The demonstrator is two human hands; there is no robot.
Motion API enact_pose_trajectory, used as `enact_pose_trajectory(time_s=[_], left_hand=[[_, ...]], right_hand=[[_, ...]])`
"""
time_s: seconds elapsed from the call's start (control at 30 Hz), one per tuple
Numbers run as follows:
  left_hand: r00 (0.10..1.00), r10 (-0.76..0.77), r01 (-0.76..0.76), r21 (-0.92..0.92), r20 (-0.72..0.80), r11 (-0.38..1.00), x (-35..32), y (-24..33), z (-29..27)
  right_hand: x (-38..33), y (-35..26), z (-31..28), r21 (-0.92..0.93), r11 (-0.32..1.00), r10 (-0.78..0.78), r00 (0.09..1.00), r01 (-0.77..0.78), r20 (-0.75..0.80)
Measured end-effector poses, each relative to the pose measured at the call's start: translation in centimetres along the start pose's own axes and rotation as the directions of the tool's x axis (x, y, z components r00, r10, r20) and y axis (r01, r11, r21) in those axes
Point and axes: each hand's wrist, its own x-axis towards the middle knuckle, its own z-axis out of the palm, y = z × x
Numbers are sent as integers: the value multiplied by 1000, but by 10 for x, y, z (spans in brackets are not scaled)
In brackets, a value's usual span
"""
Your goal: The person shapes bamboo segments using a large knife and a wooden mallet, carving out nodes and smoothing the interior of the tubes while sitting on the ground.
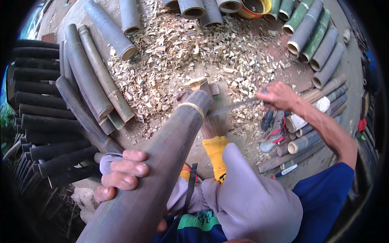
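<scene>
A thick grey-brown bamboo pole [158,162] slants from the lower left toward the middle, its far end resting near a small wooden block [198,84]. My left hand [123,172] is wrapped round the pole's lower part, fingers over its left side. A pale ring [192,107] circles the pole at a node near the far end. On the right, my right hand [277,96] is closed round the handle of a long knife. The knife's dark blade [233,107] points left, its end beside the pole near the ring; whether it touches, I cannot tell.
Wood chips [178,52] cover the ground ahead. Cut bamboo tubes stand or lie around: dark ones [48,109] at left, grey and green ones [310,32] at far right, several [192,8] at the back. A yellow-rimmed bucket [265,6] and a sandal [272,139] are here too.
</scene>
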Motion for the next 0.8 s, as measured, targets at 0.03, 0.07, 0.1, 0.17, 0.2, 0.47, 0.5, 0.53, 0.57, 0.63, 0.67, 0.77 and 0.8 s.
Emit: enact_pose_trajectory(time_s=[0.03,0.07,0.1,0.17,0.2,0.47,0.5,0.53,0.57,0.63,0.67,0.77,0.8], left_hand=[[1000,-6,6,-3,-1,1000,1,-2,-1],[1000,9,-9,-16,0,1000,1,-2,0],[1000,24,-24,-30,1,999,1,-4,1],[998,16,-9,-110,55,994,8,-11,-7],[997,53,-41,-195,54,980,16,-21,-1],[869,-444,433,-96,-221,896,-40,-153,26],[836,-498,482,-126,-229,867,-45,-155,24],[805,-543,521,-153,-238,840,-47,-154,21],[774,-577,555,-161,-261,816,-55,-153,22],[717,-620,602,-165,-319,781,-68,-144,17],[672,-669,657,-161,-319,736,-78,-142,7],[539,-772,770,-176,-336,614,-107,-148,-18],[506,-785,790,-173,-357,588,-114,-149,-28]], right_hand=[[-15,8,2,1,997,79,994,-79,78],[-21,13,-2,-8,991,134,981,-134,141],[-34,7,-4,-28,978,210,966,-208,151],[-64,-5,-13,-16,946,322,937,-323,136],[-75,-10,-14,-9,929,367,921,-369,128],[-105,-131,58,551,560,805,565,-619,-183],[-103,-152,64,594,505,841,511,-626,-177],[-101,-172,71,637,456,871,459,-622,-176],[-106,-192,86,673,391,906,393,-628,-160],[-104,-222,110,767,240,956,282,-596,-80],[-100,-236,114,810,136,971,241,-571,6],[-86,-259,118,798,64,973,217,-600,85],[-79,-260,115,812,89,970,235,-576,60]])
